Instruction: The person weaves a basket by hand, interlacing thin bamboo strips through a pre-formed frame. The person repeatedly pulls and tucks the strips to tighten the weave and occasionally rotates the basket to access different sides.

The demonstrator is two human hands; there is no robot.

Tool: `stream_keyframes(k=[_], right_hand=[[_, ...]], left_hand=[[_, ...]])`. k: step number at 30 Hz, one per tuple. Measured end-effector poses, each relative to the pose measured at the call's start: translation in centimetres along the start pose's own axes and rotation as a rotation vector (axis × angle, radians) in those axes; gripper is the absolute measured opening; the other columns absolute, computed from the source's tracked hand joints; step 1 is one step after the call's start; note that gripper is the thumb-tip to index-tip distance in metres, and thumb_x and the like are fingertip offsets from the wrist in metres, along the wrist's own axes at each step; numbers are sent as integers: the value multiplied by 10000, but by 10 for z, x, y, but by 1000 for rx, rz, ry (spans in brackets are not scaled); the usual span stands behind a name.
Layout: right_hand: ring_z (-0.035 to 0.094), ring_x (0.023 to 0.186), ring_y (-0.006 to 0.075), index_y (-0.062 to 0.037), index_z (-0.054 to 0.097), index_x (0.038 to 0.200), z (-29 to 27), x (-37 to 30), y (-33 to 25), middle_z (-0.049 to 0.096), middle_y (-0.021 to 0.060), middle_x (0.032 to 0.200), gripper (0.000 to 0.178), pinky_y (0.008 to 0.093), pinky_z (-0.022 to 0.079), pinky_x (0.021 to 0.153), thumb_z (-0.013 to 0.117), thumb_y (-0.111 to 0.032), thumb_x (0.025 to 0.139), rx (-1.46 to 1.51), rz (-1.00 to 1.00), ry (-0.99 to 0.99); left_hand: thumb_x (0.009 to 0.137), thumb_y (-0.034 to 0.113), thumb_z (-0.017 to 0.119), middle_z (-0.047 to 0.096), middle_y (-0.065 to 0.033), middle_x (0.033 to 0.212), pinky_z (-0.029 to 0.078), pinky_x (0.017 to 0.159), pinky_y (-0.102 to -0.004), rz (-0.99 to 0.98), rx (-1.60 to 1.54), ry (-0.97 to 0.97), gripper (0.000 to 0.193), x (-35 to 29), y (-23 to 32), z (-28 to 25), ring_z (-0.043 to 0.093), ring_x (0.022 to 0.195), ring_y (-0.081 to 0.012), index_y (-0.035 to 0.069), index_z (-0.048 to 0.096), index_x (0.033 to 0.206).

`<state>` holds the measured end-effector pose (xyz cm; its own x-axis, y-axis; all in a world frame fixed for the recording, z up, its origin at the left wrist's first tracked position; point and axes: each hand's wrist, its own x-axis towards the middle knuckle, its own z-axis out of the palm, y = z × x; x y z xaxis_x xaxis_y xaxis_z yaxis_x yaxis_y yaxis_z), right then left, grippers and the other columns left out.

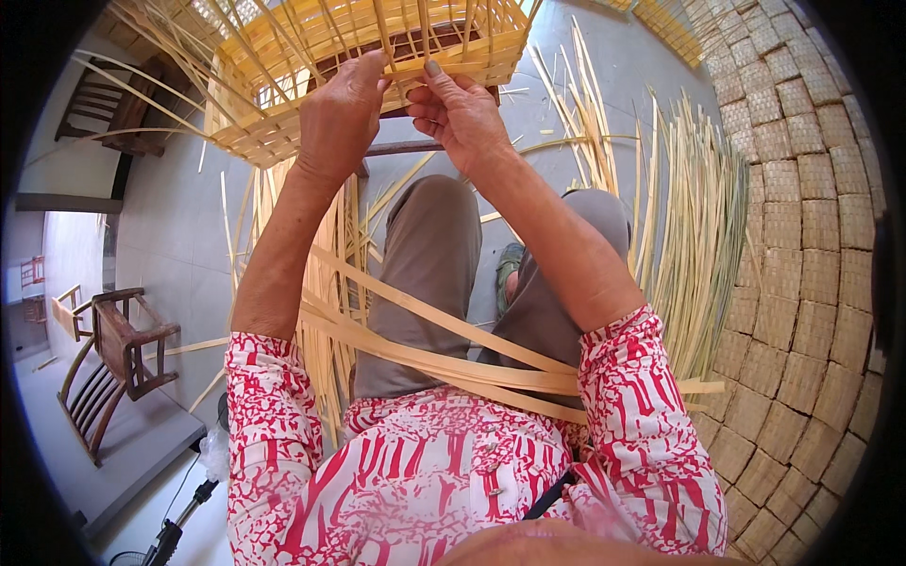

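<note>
A half-woven bamboo basket [283, 57] is held up in front of me, its open lattice rim toward me and loose strip ends sticking out. My left hand [340, 113] grips the basket's lower rim, thumb pressed on a strip. Beside it, my right hand [458, 113] pinches a thin bamboo strip at the same rim, fingers bent. Long flat bamboo strips [425, 354] run across my lap from the left toward my right elbow.
A fan of loose bamboo strips [689, 245] lies on the grey floor to my right. Woven bamboo mats [802, 236] curve along the right side. A small wooden chair [118, 344] lies tipped at the left, another dark chair [104, 108] farther back.
</note>
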<state>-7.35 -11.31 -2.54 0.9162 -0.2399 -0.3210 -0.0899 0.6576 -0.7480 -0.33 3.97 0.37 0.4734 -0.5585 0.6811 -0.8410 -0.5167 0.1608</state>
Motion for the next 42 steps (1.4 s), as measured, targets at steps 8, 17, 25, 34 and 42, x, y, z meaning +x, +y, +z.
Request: stream_keyframes(k=[8,17,25,34,42], right_hand=[[671,869,162,-38,647,1130,1,3,4,700,74,1000,164,293,569,775,629,-56,968,11,-152,-34],[701,963,154,-47,646,1225,-8,23,-21,711,105,1144,272,270,600,762,659,-86,957,219,-91,-325],[584,1150,151,-137,565,1422,12,7,-54,598,83,1373,510,306,533,906,713,-187,936,-517,-449,-523],[578,860,60,-70,685,1047,26,15,-44,631,-13,884,290,207,464,720,658,-354,991,-667,-542,-331],[498,1264,420,69,476,1163,18,6,-29,513,274,1280,242,556,405,1132,451,-105,997,661,15,-91]], left_hand=[[846,80,745,672,-54,775,508,566,-351,-211,-322,-56,303,14,-16,-1,686,684,-270,108,518,1043],[836,83,771,636,-40,815,496,600,-281,-128,-507,-100,155,17,-37,-17,628,658,-154,85,702,974],[870,104,735,653,-64,853,530,672,-318,-6,-521,-96,95,22,-47,-12,671,745,-230,69,705,953],[929,109,707,617,-38,886,506,708,-279,34,-518,-126,102,24,-60,2,622,791,-159,52,688,1012],[914,92,717,625,-37,892,519,715,-273,-67,-539,-88,92,24,-58,13,641,792,-153,38,673,974]])
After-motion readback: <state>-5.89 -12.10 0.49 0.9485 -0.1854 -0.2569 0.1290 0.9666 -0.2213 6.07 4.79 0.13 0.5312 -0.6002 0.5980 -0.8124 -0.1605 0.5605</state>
